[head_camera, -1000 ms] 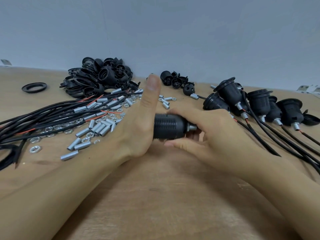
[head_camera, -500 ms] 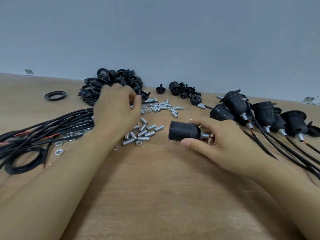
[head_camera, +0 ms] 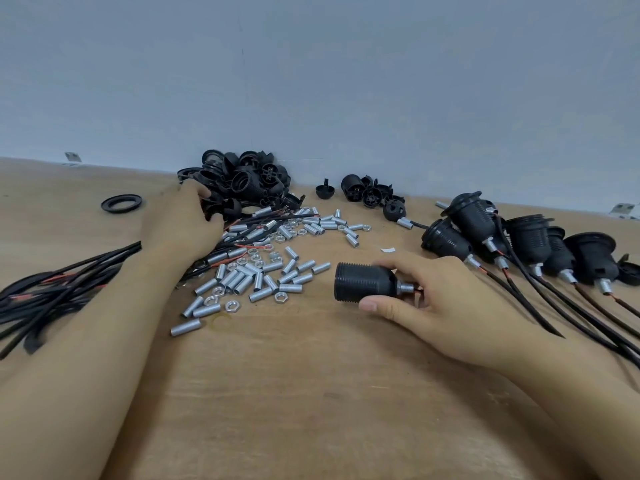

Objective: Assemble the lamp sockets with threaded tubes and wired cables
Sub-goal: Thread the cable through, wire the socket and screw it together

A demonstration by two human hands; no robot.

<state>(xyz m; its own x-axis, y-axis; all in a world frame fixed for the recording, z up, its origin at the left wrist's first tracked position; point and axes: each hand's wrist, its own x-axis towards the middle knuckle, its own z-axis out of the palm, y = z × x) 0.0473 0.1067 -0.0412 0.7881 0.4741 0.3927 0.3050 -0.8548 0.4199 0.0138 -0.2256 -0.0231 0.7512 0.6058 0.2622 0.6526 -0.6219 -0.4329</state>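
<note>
My right hand (head_camera: 440, 303) grips a black threaded lamp socket (head_camera: 363, 284) lying on its side, with a silver threaded tube (head_camera: 405, 287) and red wire at its narrow end, between my fingers. My left hand (head_camera: 183, 223) reaches to the far pile of black socket parts (head_camera: 242, 181); its fingertips touch the pile's left edge and are partly hidden. Several silver threaded tubes and nuts (head_camera: 263, 268) lie scattered between my hands. A bundle of black cables (head_camera: 52, 289) lies at the left, under my left forearm.
Several assembled sockets with cables (head_camera: 526, 244) lie at the right. A few black caps (head_camera: 367, 192) sit at the back centre. A black ring (head_camera: 122, 203) lies at the far left on the wooden table (head_camera: 311, 393). A grey wall rises behind.
My left hand let go of the socket and moved away to the far pile of black parts. My right hand keeps hold of the socket, nearly in the same place.
</note>
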